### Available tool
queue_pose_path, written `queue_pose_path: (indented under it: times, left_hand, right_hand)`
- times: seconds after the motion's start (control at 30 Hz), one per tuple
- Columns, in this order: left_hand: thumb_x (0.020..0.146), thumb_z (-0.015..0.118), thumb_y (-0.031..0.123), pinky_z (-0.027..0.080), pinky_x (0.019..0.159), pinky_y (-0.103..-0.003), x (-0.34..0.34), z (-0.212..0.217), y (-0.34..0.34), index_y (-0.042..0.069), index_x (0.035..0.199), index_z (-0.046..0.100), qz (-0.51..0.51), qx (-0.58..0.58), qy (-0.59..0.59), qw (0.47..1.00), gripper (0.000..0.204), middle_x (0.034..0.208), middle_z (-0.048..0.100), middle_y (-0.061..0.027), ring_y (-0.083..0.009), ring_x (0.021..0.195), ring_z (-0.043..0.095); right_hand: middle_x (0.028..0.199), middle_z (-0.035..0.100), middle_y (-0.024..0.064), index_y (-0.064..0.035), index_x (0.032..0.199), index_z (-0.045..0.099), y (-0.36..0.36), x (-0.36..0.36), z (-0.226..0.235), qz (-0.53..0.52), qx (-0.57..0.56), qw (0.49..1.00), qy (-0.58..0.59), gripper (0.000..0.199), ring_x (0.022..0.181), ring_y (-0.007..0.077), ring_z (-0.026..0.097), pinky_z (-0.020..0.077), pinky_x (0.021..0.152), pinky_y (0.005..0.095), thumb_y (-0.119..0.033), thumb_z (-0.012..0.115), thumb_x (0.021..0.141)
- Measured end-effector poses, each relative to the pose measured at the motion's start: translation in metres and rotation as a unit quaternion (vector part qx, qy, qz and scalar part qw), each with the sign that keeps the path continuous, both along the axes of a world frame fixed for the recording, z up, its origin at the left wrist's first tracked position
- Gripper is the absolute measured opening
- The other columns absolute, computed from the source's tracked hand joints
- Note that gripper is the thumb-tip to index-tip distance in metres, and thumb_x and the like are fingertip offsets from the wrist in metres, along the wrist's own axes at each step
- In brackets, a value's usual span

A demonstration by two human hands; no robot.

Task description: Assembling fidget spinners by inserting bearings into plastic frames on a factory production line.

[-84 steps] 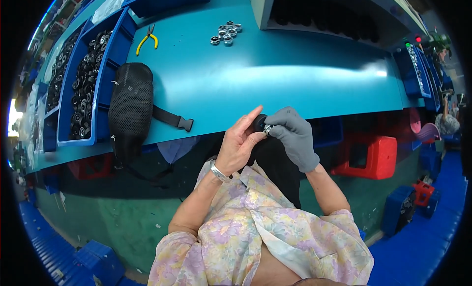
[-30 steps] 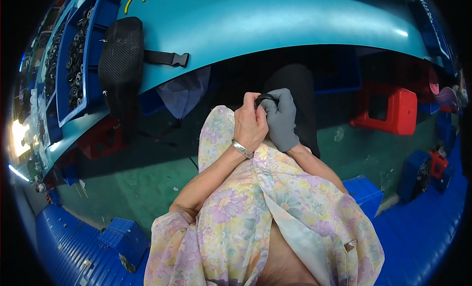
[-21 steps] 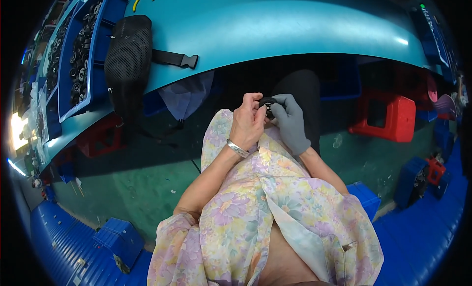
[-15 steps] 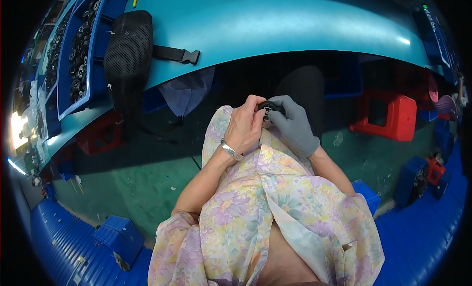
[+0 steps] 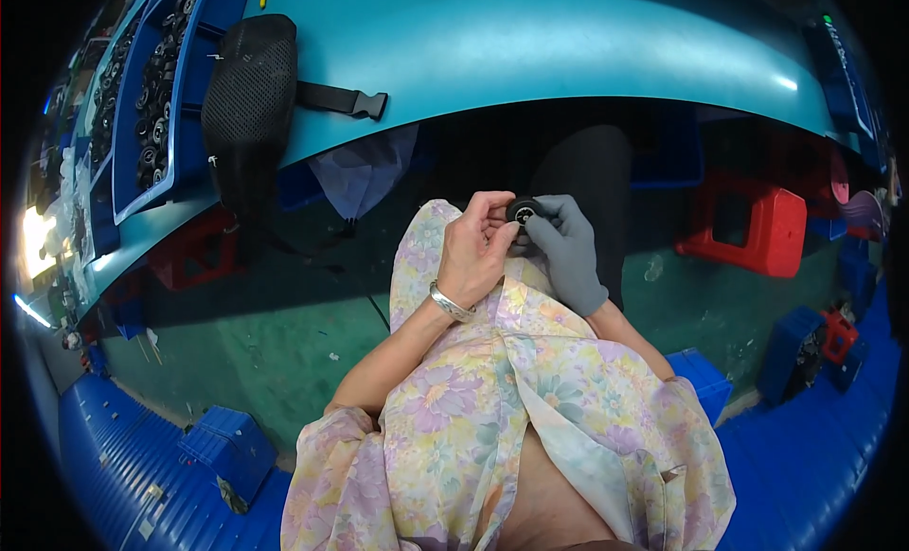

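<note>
A small round black part (image 5: pixel 523 210) with a pale centre is pinched between both hands, low over my lap and below the front edge of the teal workbench (image 5: pixel 530 49). My left hand (image 5: pixel 476 250) is bare, wears a silver bracelet, and its fingertips press on the part's left side. My right hand (image 5: pixel 566 250) wears a grey glove and grips the part from the right. A floral garment covers my lap under the hands.
A black mesh pouch (image 5: pixel 248 101) with a strap and buckle (image 5: pixel 346 99) hangs over the bench edge. Blue bins (image 5: pixel 156 78) of several black round parts sit at the left. A red stool (image 5: pixel 753 224) stands on the green floor at right, blue crates (image 5: pixel 227 447) at lower left.
The view has tilted down from the bench top to my lap. Both hands have stayed together on the small black part, shifting slightly while turning it.
</note>
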State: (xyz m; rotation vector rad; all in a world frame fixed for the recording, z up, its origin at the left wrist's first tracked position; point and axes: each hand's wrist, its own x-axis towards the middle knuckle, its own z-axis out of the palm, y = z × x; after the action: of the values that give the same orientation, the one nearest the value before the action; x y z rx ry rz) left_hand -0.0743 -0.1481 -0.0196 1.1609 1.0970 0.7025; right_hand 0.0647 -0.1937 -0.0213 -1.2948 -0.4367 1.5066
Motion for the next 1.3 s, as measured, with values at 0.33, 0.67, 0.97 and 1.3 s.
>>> queue_pose_path:
  times: [0.33,0.67,0.97,1.3]
  left_hand:
    - [0.086,0.056,-0.003,0.051,0.069,-0.031,-0.004,0.015,0.007,-0.002,0.112,0.056,-0.109,0.172,0.180,0.962,0.025,0.092,0.064,-0.0137,-0.0221,0.077,0.063]
    - [0.084,0.059,-0.003,0.050,0.065,-0.033,0.004,0.000,-0.002,-0.004,0.105,0.055,-0.102,0.244,0.231,0.936,0.021,0.087,0.061,-0.0157,-0.0258,0.072,0.061]
    - [0.086,0.062,-0.001,0.050,0.067,-0.024,0.006,-0.014,0.001,-0.002,0.111,0.059,0.019,-0.041,-0.006,0.999,0.025,0.095,0.065,-0.0062,-0.0080,0.076,0.058]
    - [0.085,0.059,-0.004,0.049,0.067,-0.027,-0.001,0.001,0.008,-0.004,0.107,0.062,-0.108,0.089,0.201,0.970,0.022,0.091,0.065,-0.0087,-0.0126,0.078,0.060]
  right_hand:
    - [0.087,0.066,0.0098,-0.0014,0.109,0.059,0.007,0.019,0.003,0.154,0.113,0.941,-0.279,0.024,0.074,0.0129,0.062,0.0487,0.067,0.0275,-0.006,0.062,0.086]
    - [0.077,0.064,0.0110,0.0004,0.097,0.058,-0.002,0.005,-0.009,0.124,0.049,0.941,-0.312,0.014,0.059,0.0148,0.059,0.0462,0.056,0.0302,-0.005,0.062,0.085]
    - [0.075,0.060,0.0056,0.0002,0.097,0.052,0.005,0.010,-0.009,0.026,-0.029,0.999,0.009,0.014,0.063,0.0071,0.056,0.0459,0.056,0.0215,-0.008,0.062,0.090]
    - [0.079,0.065,0.0051,0.0011,0.100,0.058,0.006,0.015,-0.004,0.179,0.053,0.942,-0.278,0.015,0.068,0.0073,0.058,0.0480,0.060,0.0238,-0.008,0.063,0.089]
